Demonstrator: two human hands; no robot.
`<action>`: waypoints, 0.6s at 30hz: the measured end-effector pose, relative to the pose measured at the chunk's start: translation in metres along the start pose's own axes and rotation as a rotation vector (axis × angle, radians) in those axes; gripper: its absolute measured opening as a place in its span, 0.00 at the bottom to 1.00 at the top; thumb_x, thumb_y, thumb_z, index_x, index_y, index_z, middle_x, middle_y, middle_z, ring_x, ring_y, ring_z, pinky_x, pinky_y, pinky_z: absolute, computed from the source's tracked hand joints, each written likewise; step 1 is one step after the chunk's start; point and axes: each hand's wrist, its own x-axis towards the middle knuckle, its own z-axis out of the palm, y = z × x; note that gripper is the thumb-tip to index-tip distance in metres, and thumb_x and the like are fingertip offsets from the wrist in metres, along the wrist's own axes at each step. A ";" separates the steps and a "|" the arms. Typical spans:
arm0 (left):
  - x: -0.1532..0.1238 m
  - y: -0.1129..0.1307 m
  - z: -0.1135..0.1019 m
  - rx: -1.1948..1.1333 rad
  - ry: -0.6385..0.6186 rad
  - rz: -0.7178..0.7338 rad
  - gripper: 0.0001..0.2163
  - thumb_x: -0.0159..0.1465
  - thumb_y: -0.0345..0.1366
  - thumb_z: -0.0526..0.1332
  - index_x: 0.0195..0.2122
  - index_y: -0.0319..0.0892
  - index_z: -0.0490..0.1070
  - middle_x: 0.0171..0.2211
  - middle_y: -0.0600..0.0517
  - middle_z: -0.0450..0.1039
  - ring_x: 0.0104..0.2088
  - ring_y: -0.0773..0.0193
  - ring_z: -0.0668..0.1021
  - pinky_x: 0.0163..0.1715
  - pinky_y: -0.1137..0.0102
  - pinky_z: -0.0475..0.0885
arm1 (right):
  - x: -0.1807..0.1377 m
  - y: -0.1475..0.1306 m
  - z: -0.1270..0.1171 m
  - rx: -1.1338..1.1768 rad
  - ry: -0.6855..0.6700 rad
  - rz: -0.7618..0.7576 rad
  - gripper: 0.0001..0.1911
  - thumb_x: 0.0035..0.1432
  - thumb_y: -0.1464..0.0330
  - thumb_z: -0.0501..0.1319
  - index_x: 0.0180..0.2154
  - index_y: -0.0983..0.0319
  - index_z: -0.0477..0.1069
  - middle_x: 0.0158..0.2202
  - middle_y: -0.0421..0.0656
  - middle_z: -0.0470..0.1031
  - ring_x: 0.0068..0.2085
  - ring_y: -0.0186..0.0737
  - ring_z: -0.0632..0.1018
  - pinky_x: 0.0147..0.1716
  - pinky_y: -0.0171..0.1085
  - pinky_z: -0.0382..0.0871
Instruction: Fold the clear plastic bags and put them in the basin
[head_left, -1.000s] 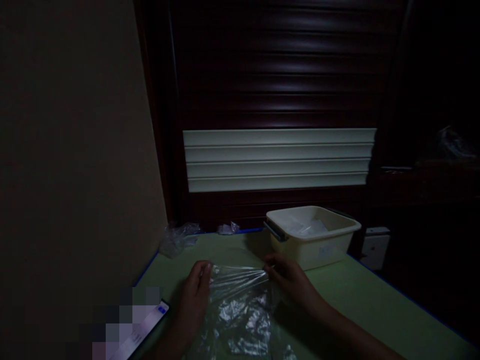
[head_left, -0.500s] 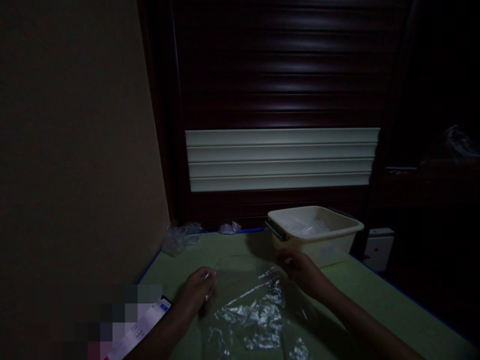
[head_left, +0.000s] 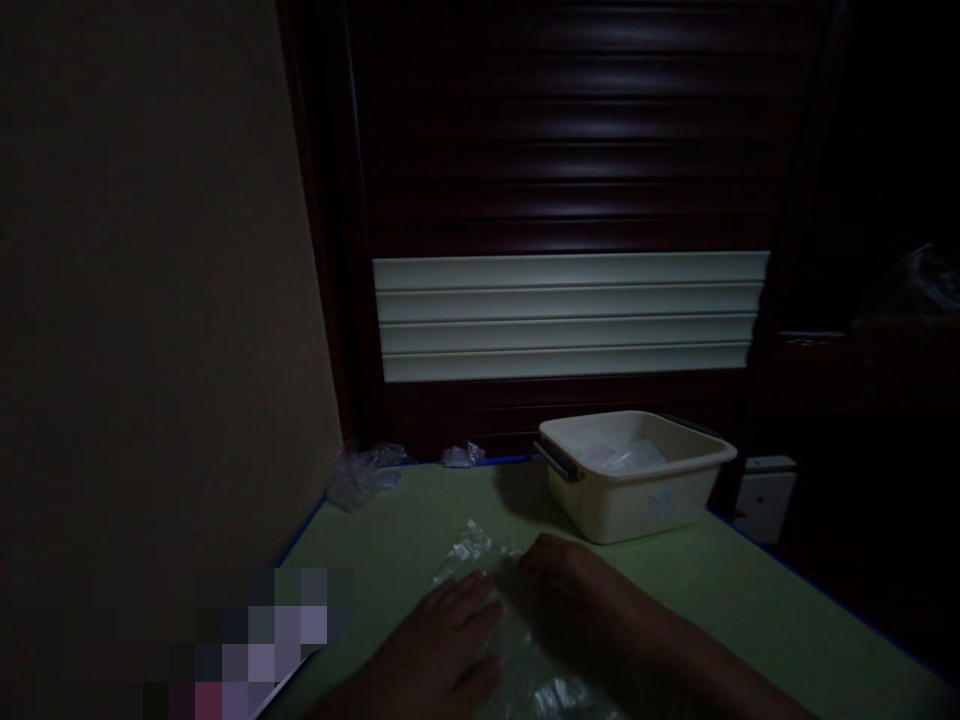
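Left hand: head view, palm down over the bag, fingers now straightened and slightly apart, curled half a second ago.
Right hand: curled, nearer the left than before; cannot tell whether it pinches film.
Plastic bag: on the table, between and beneath both hands.
Open room: green surface from right forearm to blue edge.
Tub: just beyond right hand.

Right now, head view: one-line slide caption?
Spread left hand and right hand over crinkled clear plastic film on a green tabletop, dark-handled cream plastic tub beyond.
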 end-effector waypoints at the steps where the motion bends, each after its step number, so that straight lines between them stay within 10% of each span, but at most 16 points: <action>1: -0.001 0.000 -0.001 -0.004 -0.039 -0.007 0.21 0.63 0.38 0.59 0.58 0.48 0.64 0.60 0.47 0.61 0.60 0.48 0.64 0.59 0.53 0.57 | -0.002 0.001 0.000 -0.023 -0.065 -0.015 0.11 0.47 0.77 0.57 0.28 0.61 0.76 0.29 0.42 0.75 0.28 0.36 0.72 0.28 0.32 0.62; 18: 0.000 -0.007 -0.013 -0.021 -0.113 -0.045 0.25 0.64 0.46 0.59 0.61 0.48 0.59 0.63 0.46 0.52 0.63 0.48 0.57 0.60 0.50 0.50 | -0.016 -0.027 -0.027 -0.127 -0.687 0.057 0.16 0.42 0.86 0.57 0.21 0.62 0.76 0.18 0.33 0.69 0.21 0.30 0.67 0.23 0.27 0.57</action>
